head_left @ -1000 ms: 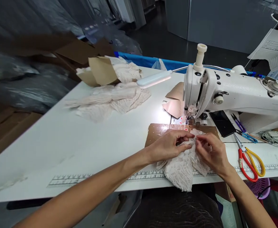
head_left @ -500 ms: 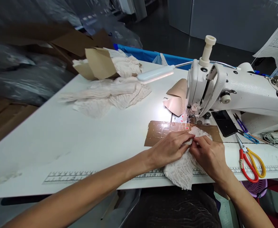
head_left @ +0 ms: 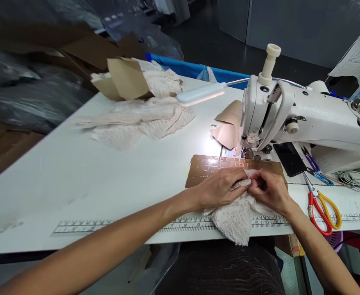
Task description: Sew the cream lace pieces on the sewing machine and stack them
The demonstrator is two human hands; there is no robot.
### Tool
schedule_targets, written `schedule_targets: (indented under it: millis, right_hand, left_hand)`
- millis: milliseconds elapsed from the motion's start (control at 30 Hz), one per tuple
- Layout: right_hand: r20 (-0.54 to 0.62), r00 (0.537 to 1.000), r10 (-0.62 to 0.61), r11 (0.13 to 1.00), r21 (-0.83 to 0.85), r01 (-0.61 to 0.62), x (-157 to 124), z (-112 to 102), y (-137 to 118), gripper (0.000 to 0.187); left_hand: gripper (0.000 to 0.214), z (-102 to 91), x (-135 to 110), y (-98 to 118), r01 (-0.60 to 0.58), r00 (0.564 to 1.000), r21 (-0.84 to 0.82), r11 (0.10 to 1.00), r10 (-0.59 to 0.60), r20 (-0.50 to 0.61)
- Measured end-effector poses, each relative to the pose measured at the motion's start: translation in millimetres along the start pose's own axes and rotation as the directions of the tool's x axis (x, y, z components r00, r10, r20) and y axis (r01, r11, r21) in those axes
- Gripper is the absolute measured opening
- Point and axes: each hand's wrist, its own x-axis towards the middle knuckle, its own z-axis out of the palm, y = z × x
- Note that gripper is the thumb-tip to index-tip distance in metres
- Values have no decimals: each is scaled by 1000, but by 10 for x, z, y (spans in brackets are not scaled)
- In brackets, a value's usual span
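Note:
Both hands pinch a cream lace fabric piece (head_left: 233,223) in front of the sewing machine (head_left: 293,114). My left hand (head_left: 223,186) is closed on a folded part of it from the left. Close beside it, my right hand (head_left: 268,188) grips the same fabric with thumb and forefinger. The lower end of the lace hangs down over the ruler strip (head_left: 186,224) to the table's front edge. Beneath the hands lies a brown taped plate (head_left: 201,170), partly covered by them. The needle area is just behind the hands.
Red and yellow scissors (head_left: 321,211), small blue and purple snips (head_left: 316,168) and a black phone (head_left: 288,157) lie to the right. Brown paper patterns (head_left: 229,123) sit left of the needle. A lamp (head_left: 201,94) reaches over lace pieces (head_left: 146,119) at the back left.
The lace has been folded and gathered between my hands; its upper part no longer spreads over the plate. My right hand has shifted slightly up and turned.

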Motion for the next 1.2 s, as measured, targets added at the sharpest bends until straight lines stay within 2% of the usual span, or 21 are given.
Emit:
schedule_targets:
  millis: [67,167,233,333,400,467,600,667,733,767,800,867,933,1000,1100,1200]
  right_hand:
    - [53,991,120,963,235,-129,1,-32,23,11]
    - [238,946,220,822,477,-311,7,-103,59,12]
    - [319,918,235,749,542,-380,4,-142,91,17]
    - [353,891,284,690,570,-446,-19,-168,123,25]
    - [321,893,317,697,559,-448,-34,-171,120,26]
    - [263,912,314,741,533,-409,-39,-174,99,23]
    - [170,965,199,850,461,-256,-18,-192,49,18]
    - [149,976,160,877,432,-210,-11,-199,36,19]
    - [160,968,192,863,442,-244,-14,-199,33,20]
    - [184,954,235,830,473,-296,-19,-195,35,21]
    - [229,930,288,770,521,-367,-24,-190,40,23]
    - [375,847,377,578,619,-532,-25,-181,56,28]
    - [525,753,396,364,663,-654,0,-184,71,33]
    - [616,687,384,221,662,-717,57,-202,82,32]
    - [705,592,390,110,603,-790,183,-239,87,22]
    - [786,488,380,65,503,-862,300,-256,79,17]
  left_hand:
    - [21,12,6,-10,-16,1000,-31,999,16,-1]
    - [18,42,15,-39,-41,999,-94,995,38,-30]
    - [18,58,19,-54,-38,998,-113,993,32,-59]
    - [18,63,22,-53,-28,998,-122,992,19,-68]
    - [19,59,24,-43,-20,998,-118,993,13,-62]
    - [20,57,27,-37,-4,998,-101,995,-2,-57]
    - [19,73,26,-49,-17,998,-68,998,12,-67]
    - [19,86,24,-56,-42,995,-65,997,37,-88]
    - [20,94,22,-58,-54,993,-73,996,46,-110]
    - [21,97,22,-58,-58,991,-81,995,48,-124]
    - [21,98,23,-57,-63,990,-91,994,50,-133]
    - [19,97,24,-58,-67,988,-110,992,51,-144]
    - [16,95,26,-60,-60,989,-124,991,42,-142]
    - [15,97,27,-63,-49,991,-121,991,32,-133]
    - [16,103,24,-66,-62,990,-96,993,49,-134]
    - [17,108,20,-68,-89,987,-87,992,76,-144]
